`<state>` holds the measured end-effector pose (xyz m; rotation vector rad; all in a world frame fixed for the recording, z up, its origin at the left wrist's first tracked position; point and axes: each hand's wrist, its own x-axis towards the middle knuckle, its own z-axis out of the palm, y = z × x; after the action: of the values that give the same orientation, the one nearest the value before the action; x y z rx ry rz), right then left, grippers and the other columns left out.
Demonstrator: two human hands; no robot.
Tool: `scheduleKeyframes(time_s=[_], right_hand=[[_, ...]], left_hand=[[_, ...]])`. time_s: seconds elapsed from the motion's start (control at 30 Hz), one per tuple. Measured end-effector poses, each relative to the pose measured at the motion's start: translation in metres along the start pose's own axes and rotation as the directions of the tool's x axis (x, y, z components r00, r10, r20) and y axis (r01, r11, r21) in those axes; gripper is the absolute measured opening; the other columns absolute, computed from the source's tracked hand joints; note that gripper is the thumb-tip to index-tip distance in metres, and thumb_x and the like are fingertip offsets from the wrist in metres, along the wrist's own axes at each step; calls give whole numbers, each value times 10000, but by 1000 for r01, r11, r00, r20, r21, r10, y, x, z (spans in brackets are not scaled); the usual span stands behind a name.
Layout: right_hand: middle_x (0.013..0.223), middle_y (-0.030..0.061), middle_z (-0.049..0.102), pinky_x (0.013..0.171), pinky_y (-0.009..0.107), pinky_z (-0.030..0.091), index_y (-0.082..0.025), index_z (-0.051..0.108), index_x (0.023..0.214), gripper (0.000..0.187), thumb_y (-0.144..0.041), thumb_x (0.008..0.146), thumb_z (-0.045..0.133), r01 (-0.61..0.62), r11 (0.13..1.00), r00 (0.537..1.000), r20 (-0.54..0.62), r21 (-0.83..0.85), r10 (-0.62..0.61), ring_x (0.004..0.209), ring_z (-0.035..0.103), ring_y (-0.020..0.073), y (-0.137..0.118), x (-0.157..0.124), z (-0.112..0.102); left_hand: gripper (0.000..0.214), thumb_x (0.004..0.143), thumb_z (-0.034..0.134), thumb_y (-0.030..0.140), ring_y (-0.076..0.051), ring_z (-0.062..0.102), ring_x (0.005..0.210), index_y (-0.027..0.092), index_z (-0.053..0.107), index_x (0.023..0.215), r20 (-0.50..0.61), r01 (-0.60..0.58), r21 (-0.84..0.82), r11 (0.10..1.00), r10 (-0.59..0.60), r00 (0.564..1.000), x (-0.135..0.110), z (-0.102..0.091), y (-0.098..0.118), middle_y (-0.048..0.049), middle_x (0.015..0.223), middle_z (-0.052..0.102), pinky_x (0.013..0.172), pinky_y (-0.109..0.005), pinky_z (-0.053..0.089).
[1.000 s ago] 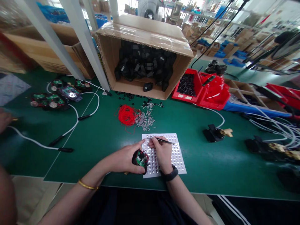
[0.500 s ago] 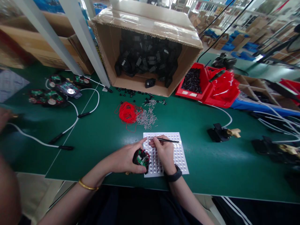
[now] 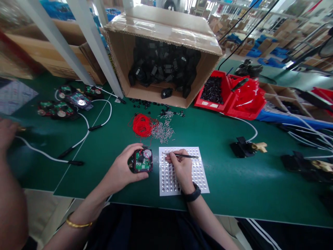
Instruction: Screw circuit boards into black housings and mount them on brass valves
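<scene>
My left hand [image 3: 123, 168] is closed around the sides of a small black housing with a green circuit board [image 3: 142, 164] facing up; a round silvery part and red wire show on the board. Between the thumb and fingers of my right hand [image 3: 181, 167] is a pair of dark tweezers [image 3: 186, 156], its tip over the upper left of a white sheet [image 3: 204, 185]. Rows of small round silvery dots cover this sheet, and my right hand rests over its middle. The housing is just left of the sheet, apart from it.
Beyond the hands lie a red wire bundle [image 3: 142, 125] and a pile of small metal pins [image 3: 162, 132]. A cardboard box [image 3: 166, 26] of black housings stands behind, with red bins [image 3: 212, 104] to its right. Another person's hand [image 3: 6, 133] is at far left, near white cables [image 3: 39, 153].
My left hand has moved left off the sheet with the housing and turned it, so its board now faces up. My right hand with the tweezers has barely moved.
</scene>
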<state>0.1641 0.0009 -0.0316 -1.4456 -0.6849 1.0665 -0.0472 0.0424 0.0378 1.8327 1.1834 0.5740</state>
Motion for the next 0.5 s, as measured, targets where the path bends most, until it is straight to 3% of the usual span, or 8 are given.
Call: scheduleKeyframes(time_s=[0.07, 0.17, 0.33, 0.4, 0.5], right_hand=[[669, 31, 693, 602, 279, 552, -172, 531, 810, 289, -360, 712, 727, -16, 997, 1000, 9, 80, 15, 635, 688, 185, -1, -1, -2], [745, 63, 720, 619, 271, 556, -170, 569, 818, 299, -334, 669, 770, -81, 960, 997, 35, 269, 75, 705, 701, 205, -12, -2, -6], [795, 73, 731, 743, 274, 543, -190, 592, 774, 230, -307, 682, 767, -303, 803, 945, 270, 514, 184, 816, 690, 190, -43, -10, -4], [755, 50, 727, 803, 294, 523, -193, 592, 732, 203, -281, 682, 769, -316, 787, 935, 313, 530, 164, 830, 683, 186, -50, -15, 2], [740, 20, 719, 820, 290, 500, -193, 607, 714, 197, -255, 657, 785, -262, 815, 951, 283, 517, 126, 802, 677, 174, -52, -20, 12]], left_hand=[[643, 614, 756, 302, -278, 499, 1149, 233, 467, 1184, -169, 57, 27, 998, -52, 984, -4, -2, 5, -74, 1242, 507, 996, -480, 385], [670, 628, 743, 224, -266, 491, 1163, 236, 422, 1215, -308, 25, -137, 990, -67, 949, -5, 14, 2, -67, 1246, 482, 1022, -455, 370], [709, 626, 739, 174, -268, 478, 1186, 219, 388, 1240, -319, -87, -388, 918, -45, 947, 2, 61, -21, -89, 1260, 468, 1034, -430, 361], [711, 622, 740, 170, -273, 482, 1184, 214, 397, 1243, -318, -86, -389, 917, -45, 947, 3, 70, -25, -91, 1254, 484, 1038, -436, 356], [722, 610, 752, 196, -277, 501, 1166, 208, 415, 1248, -325, -77, -378, 923, -54, 944, 4, 73, -22, -89, 1236, 519, 1030, -438, 370]])
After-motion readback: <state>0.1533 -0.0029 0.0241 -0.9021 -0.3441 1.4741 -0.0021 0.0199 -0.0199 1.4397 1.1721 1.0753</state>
